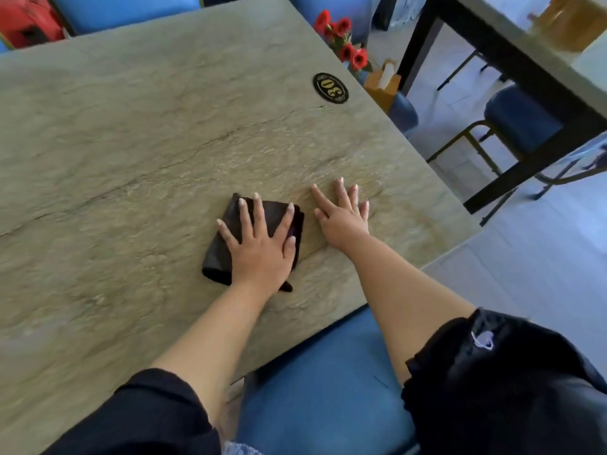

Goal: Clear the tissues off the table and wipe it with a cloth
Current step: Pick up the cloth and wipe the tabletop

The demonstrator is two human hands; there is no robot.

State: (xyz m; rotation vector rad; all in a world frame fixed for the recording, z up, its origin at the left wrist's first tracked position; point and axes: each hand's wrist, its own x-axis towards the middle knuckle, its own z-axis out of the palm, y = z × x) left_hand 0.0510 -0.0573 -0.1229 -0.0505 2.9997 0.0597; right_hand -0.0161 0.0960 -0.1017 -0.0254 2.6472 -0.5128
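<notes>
The person is leaning over the stone-patterned table point(131, 126) and pressing a folded dark cloth point(223, 251) flat under the left hand point(262, 247), its fingers spread wide across the fabric. The right hand point(345, 218) is lying palm-down on the bare tabletop just beside the cloth, fingers loosely fanned and holding nothing. No tissues are showing anywhere on the surface, so the clearing part is looking finished. Wiping seems to be under way near the close edge; I cannot tell how much has been covered. A round number plaque point(330, 88) is sitting near the far corner.
</notes>
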